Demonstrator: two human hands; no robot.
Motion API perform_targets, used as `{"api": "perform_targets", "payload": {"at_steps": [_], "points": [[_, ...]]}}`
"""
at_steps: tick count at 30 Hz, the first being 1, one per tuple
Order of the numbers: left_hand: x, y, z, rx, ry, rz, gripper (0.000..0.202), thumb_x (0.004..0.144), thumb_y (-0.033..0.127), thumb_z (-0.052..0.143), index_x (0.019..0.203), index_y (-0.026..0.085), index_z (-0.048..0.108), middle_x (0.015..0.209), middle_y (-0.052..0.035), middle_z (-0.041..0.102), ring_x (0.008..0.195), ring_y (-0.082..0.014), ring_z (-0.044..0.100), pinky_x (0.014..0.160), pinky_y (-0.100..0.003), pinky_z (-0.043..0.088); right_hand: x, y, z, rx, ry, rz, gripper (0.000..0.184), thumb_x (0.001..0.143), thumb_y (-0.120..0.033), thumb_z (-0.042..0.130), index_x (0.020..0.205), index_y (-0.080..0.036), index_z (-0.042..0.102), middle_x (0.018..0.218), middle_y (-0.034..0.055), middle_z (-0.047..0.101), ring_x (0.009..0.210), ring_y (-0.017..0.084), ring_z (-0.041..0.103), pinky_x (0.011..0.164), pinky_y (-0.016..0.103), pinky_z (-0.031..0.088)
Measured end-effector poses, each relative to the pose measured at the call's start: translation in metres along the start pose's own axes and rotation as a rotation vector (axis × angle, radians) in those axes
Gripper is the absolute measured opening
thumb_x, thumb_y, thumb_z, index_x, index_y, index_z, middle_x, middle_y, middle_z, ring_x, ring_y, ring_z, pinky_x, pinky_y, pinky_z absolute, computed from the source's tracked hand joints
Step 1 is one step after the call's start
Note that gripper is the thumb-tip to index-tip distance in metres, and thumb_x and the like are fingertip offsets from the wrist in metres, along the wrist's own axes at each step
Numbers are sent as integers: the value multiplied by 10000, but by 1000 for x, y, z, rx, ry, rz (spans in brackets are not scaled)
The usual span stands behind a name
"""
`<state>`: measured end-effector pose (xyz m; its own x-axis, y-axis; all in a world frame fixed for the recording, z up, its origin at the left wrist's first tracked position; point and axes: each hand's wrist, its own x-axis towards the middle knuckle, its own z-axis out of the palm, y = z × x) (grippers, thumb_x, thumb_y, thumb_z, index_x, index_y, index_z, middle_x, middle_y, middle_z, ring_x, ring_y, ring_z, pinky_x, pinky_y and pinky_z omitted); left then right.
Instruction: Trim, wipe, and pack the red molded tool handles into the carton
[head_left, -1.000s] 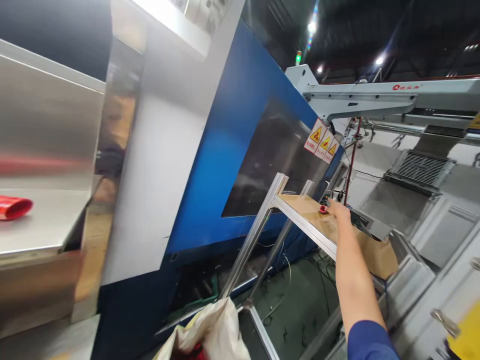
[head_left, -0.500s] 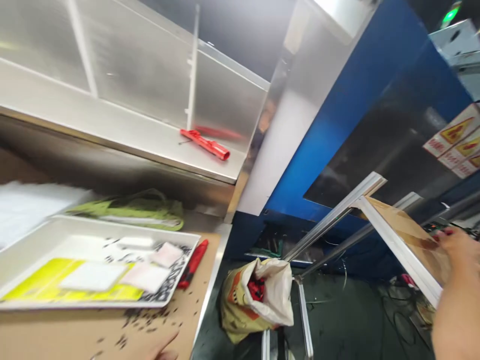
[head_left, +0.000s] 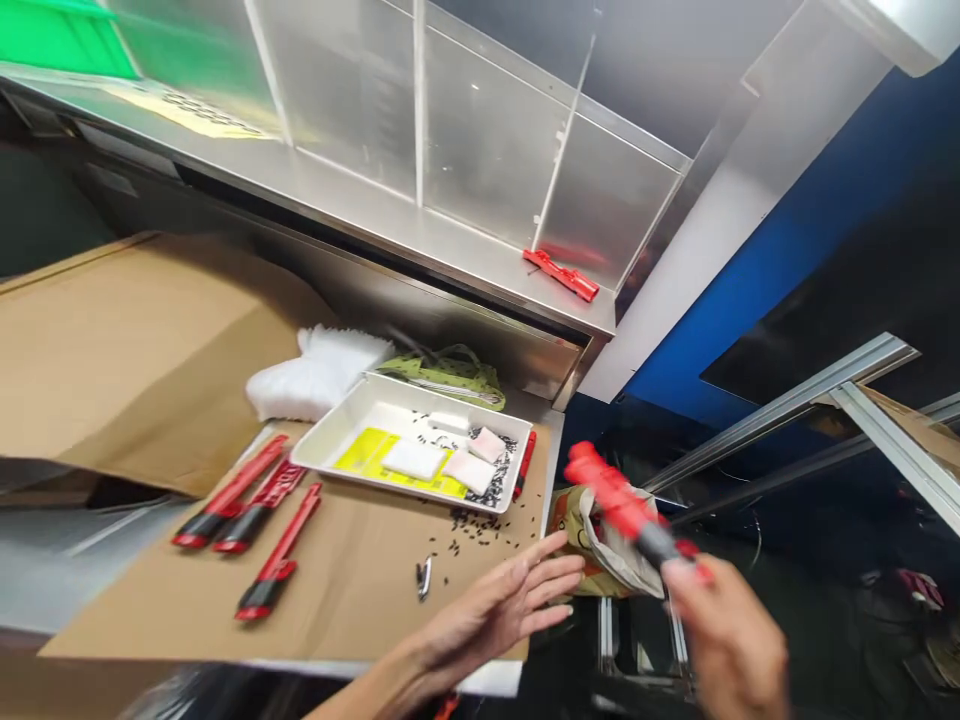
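My right hand [head_left: 735, 635] grips the black end of a red and black tube-shaped plastic part [head_left: 619, 500], blurred by motion. It is tilted, with its red end up and to the left, in front of the sack [head_left: 574, 545]. Beside it my left hand [head_left: 517, 595] is open, fingers stretched toward the part and apart from it. Three similar red and black parts, the nearest one [head_left: 277, 560] among them, lie on the brown cardboard [head_left: 352, 590] at the left. A small metal tool [head_left: 425, 577], perhaps a nail clipper, lies near my left forearm.
A white tray [head_left: 322, 462] holds white and pink pads and many small black pieces; more are scattered on the cardboard. Another red and black part [head_left: 526, 465] lies by the tray. A red part [head_left: 562, 275] rests on the metal shelf [head_left: 465, 240]. An aluminium frame [head_left: 892, 470] stands right.
My right hand has come from the frame at the far right toward the bench, now holding a red and black part. My left hand has risen fully into view. The view has swung left.
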<state>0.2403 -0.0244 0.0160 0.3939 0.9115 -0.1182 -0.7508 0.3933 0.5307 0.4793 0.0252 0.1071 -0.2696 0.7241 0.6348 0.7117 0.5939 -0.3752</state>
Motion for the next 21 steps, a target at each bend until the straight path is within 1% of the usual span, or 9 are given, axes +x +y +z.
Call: {"api": "perform_targets", "payload": {"at_steps": [1, 3, 5, 7, 9, 12, 14, 17, 21], "points": [[-9, 5, -4, -60, -12, 22, 615, 764, 579, 735, 1283, 259, 652, 1375, -96, 619, 1379, -293, 455, 1150, -449, 329, -15, -20, 29, 80, -104, -99, 144, 917, -360, 634, 1022, -330, 728, 780, 12, 718, 623, 144, 677, 545, 216, 530], [-30, 16, -15, -104, 38, 78, 650, 756, 517, 774, 1326, 247, 613, 1340, -113, 641, 1360, -291, 479, 1154, -438, 324, -43, -55, 74, 151, -182, -198, 248, 931, -234, 605, 1086, -395, 711, 950, 12, 747, 771, 153, 716, 675, 236, 565], [-52, 27, -30, -84, 132, 135, 710, 764, 420, 800, 1402, 266, 528, 1282, -112, 674, 1316, -293, 526, 1142, -446, 336, -65, -78, 102, 251, -244, -306, 386, 932, -177, 584, 1219, -427, 651, 1145, 31, 722, 1005, 191, 709, 800, 284, 578], [-73, 36, -46, -46, 194, 200, 755, 773, 372, 804, 1444, 292, 465, 1248, -104, 690, 1296, -300, 544, 1130, -467, 349, -83, -90, 116, 362, -283, -283, 491, 907, -194, 626, 1352, -389, 562, 1246, 65, 684, 1135, 236, 666, 868, 335, 580], [-90, 42, -63, 17, 215, 277, 733, 777, 398, 797, 1430, 296, 480, 1254, -100, 686, 1313, -306, 526, 1135, -467, 347, -97, -97, 125, 431, -253, -54, 478, 881, -238, 666, 1344, -321, 584, 1207, 89, 695, 1086, 247, 686, 838, 333, 592], [-110, 48, -88, 212, 226, 394, 580, 792, 477, 759, 1307, 257, 608, 1275, -101, 674, 1336, -318, 499, 1156, -459, 333, -110, -120, 143, 545, -202, 404, 262, 861, -349, 686, 1093, -239, 739, 1102, 105, 681, 899, 214, 702, 707, 273, 585], [-120, 51, -103, 379, 222, 434, 476, 824, 516, 708, 1203, 230, 678, 1281, -98, 670, 1353, -319, 480, 1176, -457, 313, -111, -143, 158, 712, -240, 628, 279, 826, -437, 708, 988, -219, 771, 1165, 117, 625, 926, 220, 675, 733, 286, 572], [-133, 56, -119, 593, 199, 426, 439, 871, 539, 635, 1172, 225, 693, 1277, -94, 672, 1368, -308, 465, 1198, -462, 285, -105, -178, 180, 977, -306, 807, 327, 779, -480, 740, 966, -215, 779, 1307, 122, 539, 1138, 275, 592, 894, 341, 534], [-141, 60, -129, 659, 167, 430, 539, 879, 547, 617, 1328, 251, 577, 1262, -95, 681, 1332, -300, 514, 1186, -492, 314, -96, -201, 200, 1116, -278, 889, 339, 719, -477, 781, 926, -208, 789, 1329, 118, 527, 1249, 305, 498, 979, 381, 486]]}}
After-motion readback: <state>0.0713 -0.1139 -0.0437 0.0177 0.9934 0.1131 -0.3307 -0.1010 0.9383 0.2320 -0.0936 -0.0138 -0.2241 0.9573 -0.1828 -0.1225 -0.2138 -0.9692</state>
